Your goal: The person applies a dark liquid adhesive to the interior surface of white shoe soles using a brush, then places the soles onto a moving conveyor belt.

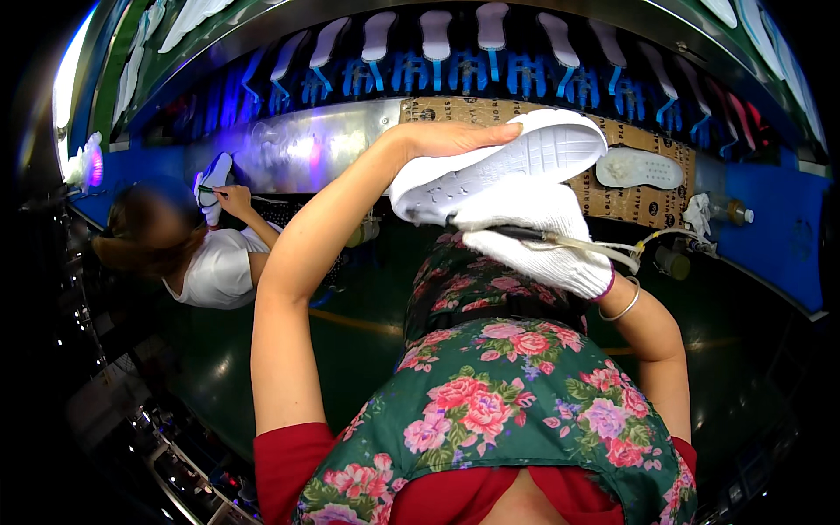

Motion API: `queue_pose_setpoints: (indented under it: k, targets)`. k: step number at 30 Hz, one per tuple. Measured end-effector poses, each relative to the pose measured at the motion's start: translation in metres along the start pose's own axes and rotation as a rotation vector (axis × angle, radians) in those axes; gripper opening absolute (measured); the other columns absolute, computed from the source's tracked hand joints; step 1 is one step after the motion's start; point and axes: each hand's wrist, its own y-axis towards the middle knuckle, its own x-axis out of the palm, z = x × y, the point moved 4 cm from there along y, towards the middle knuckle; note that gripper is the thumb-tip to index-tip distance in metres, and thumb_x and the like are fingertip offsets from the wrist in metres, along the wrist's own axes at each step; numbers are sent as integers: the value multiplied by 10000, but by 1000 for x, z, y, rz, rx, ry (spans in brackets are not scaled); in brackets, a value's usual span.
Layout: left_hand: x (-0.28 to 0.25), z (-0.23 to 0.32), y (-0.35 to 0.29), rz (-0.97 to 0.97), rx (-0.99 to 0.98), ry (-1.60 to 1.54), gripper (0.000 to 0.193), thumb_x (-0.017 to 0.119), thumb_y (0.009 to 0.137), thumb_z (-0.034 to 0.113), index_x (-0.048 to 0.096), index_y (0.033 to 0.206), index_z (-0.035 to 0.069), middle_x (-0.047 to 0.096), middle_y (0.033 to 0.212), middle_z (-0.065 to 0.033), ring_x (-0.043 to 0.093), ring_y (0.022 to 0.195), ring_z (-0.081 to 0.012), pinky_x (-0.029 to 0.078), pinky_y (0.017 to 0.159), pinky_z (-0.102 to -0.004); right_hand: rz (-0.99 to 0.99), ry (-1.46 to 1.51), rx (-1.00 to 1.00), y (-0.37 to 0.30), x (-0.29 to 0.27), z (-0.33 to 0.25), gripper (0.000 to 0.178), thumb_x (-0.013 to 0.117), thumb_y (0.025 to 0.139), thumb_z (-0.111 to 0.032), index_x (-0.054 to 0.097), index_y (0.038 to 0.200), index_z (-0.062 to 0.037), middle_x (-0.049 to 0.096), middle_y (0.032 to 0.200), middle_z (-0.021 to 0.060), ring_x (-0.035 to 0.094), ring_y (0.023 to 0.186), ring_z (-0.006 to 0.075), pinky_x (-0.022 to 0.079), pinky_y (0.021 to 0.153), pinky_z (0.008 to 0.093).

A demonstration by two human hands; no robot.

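My left hand (448,138) grips a white shoe sole (542,153) along its upper edge, thumb side on top. The sole is tilted, and its inner face with a ribbed grid and small hollows shows. Just below it is my right hand (535,210), in a white knitted glove, closed round a thin dark brush-like tool (516,232) with pale tubes (612,254) running off to the right. The tool's tip is close to the sole's heel end; whether it touches cannot be made out. On the bench beyond lies another white sole (640,168).
Brown printed cardboard (612,206) covers part of the metal bench (289,149). Behind it runs a rack of pale insole-shaped pieces (436,35) on blue holders (468,74). A clear bottle (731,210) stands right. At left, a co-worker (214,271) holds a white shoe piece (210,188).
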Motion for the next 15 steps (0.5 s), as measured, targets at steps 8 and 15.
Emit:
queue_pose_setpoints:
  k: [8,15]
  targets:
    - [0,11,-1,-21,-62,350,1059,345,793,866,399,1462,47,308,1532,-216,294,1426,-355,262,1152,-443,-16,9,136,0,-13,8,182,769,769,-58,731,946,-58,730,884,74,704,814,188,551,755,310]
    - [-13,-28,32,-106,-111,157,1057,295,808,867,345,1491,62,323,1521,-196,341,1383,-324,293,1132,-399,-32,65,158,1,-21,5,159,758,768,-28,736,925,-21,734,931,74,692,873,175,540,777,319]
